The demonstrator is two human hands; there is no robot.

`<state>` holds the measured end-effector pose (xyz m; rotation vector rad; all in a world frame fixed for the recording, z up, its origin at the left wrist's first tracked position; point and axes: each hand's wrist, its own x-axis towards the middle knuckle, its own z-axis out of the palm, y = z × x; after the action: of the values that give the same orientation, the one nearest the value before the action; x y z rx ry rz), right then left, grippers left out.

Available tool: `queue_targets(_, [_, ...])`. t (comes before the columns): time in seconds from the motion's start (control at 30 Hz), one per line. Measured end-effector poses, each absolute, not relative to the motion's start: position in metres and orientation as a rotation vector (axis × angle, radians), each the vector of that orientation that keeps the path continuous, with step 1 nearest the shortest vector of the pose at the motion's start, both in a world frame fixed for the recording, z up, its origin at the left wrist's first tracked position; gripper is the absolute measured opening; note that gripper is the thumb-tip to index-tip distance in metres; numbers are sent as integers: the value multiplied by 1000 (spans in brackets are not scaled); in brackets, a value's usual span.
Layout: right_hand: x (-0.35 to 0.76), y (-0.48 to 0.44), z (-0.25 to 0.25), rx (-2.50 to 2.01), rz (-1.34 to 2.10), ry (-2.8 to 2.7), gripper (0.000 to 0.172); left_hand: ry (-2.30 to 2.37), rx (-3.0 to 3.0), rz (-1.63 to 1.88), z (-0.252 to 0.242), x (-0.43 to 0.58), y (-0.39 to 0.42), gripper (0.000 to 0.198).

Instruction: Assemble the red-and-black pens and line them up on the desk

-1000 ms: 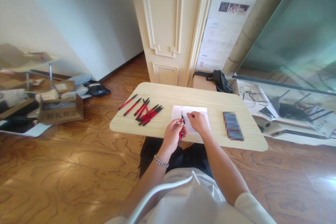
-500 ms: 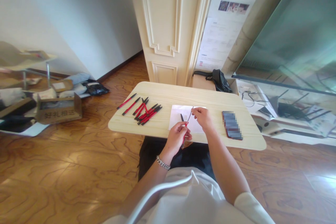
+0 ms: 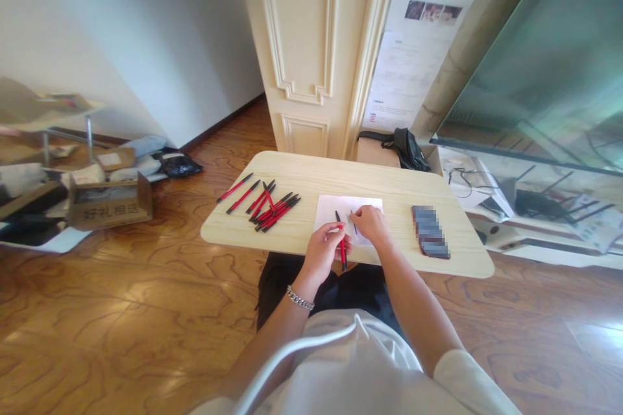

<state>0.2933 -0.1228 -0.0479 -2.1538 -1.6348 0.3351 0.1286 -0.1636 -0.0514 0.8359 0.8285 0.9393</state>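
My left hand (image 3: 322, 251) is closed round a red pen barrel (image 3: 342, 251) at the near edge of a light wooden table (image 3: 311, 175). My right hand (image 3: 370, 223) pinches a thin dark refill (image 3: 354, 223) just above a white sheet of paper (image 3: 341, 204). A small black pen part (image 3: 337, 215) lies on the sheet beside my left fingers. A pile of several red-and-black pens (image 3: 265, 201) lies on the table to the left of the sheet.
A dark phone (image 3: 429, 240) lies right of the paper. A black bag (image 3: 407, 148) sits behind the table by a cream door. A cardboard box (image 3: 109, 203) and clutter stand on the wooden floor at left; a glass-fronted cabinet stands at right.
My right hand pulled the thin refill up out of the barrel, then lowered it back towards the paper. My left hand kept hold of the red barrel.
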Motion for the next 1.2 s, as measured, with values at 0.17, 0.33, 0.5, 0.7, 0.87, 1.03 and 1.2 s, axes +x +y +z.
queue_targets(0.17, [292, -133, -46, -1887, 470, -1388, 33, 815, 791, 958, -46, 134, -161, 42])
queue_targets(0.33, [278, -158, -42, -1369, 1122, -1129, 35, 831, 758, 1018, -39, 146, -159, 52])
queue_targets(0.5, [269, -174, -37, -1085, 1398, -915, 32, 904, 829, 1009, -34, 157, -161, 52])
queue_targets(0.7, [273, -173, -41, -1004, 1498, -861, 29, 921, 882, 970, -32, 159, -163, 50])
queue_targets(0.87, [279, -171, -45, -1057, 1465, -871, 31, 866, 933, 954, -32, 156, -168, 50])
queue_targets(1.03, [301, -153, -45, -1350, 1076, -993, 29, 860, 995, 929, -35, 147, -169, 51])
queue_targets(1.2, [316, -138, -48, -1849, 552, -1465, 23, 901, 999, 944, -38, 141, -161, 46])
